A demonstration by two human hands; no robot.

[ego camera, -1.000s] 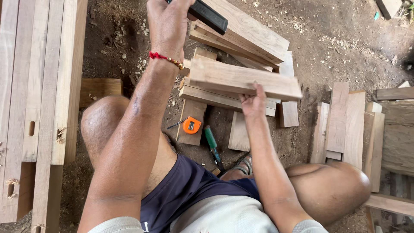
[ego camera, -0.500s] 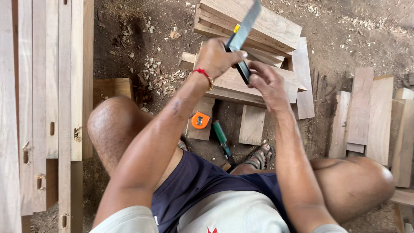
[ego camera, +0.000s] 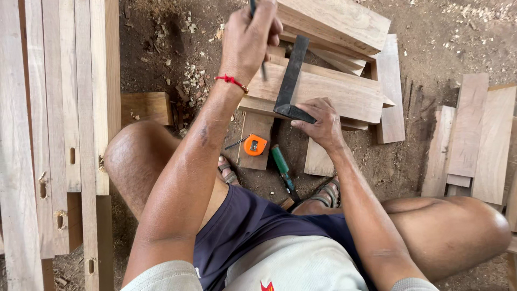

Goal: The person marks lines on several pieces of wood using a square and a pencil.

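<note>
Head view showed the right hand [ego camera: 323, 123] pressing a dark try square [ego camera: 291, 86] flat against a wooden board [ego camera: 344, 94] at twelve o'clock. At eleven o'clock, the left hand [ego camera: 250, 37] pinched a pencil [ego camera: 263, 69] closed beside the blade. An orange tape measure [ego camera: 254, 145] lay just below the board.

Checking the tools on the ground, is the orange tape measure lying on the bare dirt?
No, the orange tape measure rests on a small wooden offcut, beside the green-handled screwdriver.
</note>
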